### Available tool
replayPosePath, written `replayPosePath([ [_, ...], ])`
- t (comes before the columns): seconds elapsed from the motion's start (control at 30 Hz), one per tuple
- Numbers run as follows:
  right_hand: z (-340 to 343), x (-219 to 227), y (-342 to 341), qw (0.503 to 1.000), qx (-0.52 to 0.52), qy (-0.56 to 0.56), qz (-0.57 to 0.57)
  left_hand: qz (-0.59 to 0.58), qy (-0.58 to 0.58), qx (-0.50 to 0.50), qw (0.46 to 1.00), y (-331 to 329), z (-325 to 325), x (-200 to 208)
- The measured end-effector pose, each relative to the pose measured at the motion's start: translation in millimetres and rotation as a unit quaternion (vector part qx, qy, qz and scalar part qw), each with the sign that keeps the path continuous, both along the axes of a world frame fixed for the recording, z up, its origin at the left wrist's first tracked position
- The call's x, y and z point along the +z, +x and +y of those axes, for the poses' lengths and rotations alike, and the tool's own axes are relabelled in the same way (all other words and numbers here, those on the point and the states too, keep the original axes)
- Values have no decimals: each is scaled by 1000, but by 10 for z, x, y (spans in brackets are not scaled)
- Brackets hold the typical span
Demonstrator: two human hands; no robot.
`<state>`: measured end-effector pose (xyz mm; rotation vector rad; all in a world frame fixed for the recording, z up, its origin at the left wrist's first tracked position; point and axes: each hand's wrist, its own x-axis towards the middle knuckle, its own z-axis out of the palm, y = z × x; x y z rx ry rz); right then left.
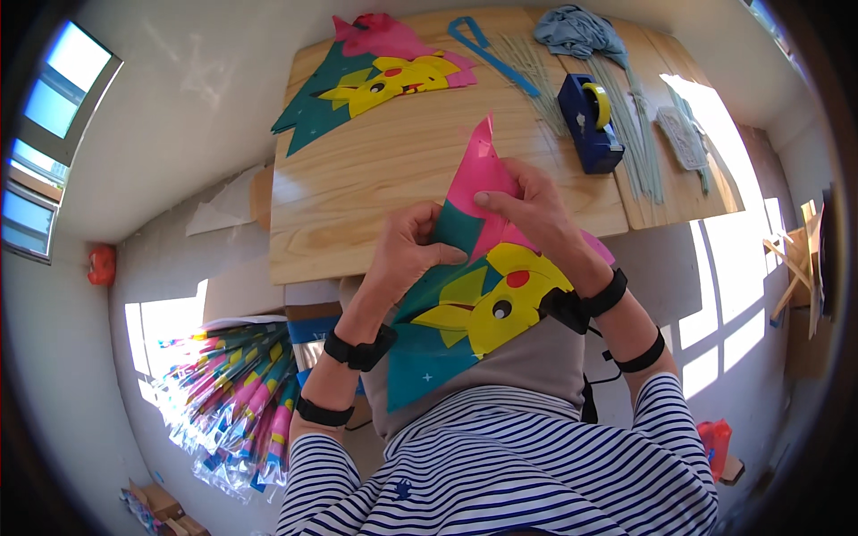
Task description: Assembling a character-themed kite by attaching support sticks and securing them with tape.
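Note:
A teal and pink kite sheet point(433, 362) with a yellow cartoon face lies across my lap, its narrow pink tip pointing up over the table's near edge. My left hand point(402, 246) is closed on the teal part of its left edge, thumb on top. Higher up on the right, my right hand point(536, 205) pinches the pink part near the tip, the thumb lying flat over the sheet. Fingers hide some of the fold, and a black wrist strap covers part of the yellow face.
On the wooden table point(357, 205) lie more kite sheets point(380, 80), a blue strap point(492, 55), a tape dispenser point(590, 125), thin rods point(639, 134), a plastic tub point(681, 138) and a grey-blue cloth point(581, 34). Bagged kites point(237, 393) are piled at lower left.

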<state>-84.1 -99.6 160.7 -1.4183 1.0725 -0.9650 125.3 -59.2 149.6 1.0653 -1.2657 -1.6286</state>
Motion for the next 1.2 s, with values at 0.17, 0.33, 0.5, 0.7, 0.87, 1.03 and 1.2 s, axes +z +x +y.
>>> replayPosePath([
  [0.17,181,188,81,992,75,-83,59,12,-35,42,998,188,64,257],
  [0.33,314,319,176,979,102,-155,88,10,-77,63,995,189,27,409],
  [0.5,312,344,184,980,73,-162,89,5,-119,94,988,203,67,496],
  [0.7,386,556,263,965,-28,-254,52,38,-117,120,985,177,96,508],
  [0.87,392,675,424,958,-47,-282,35,12,-130,130,983,82,137,524],
  [1.03,359,658,480,947,-65,-313,22,23,-124,123,984,28,159,556],
  [1.2,318,600,466,962,-57,-264,-34,93,-71,104,988,195,76,432],
])
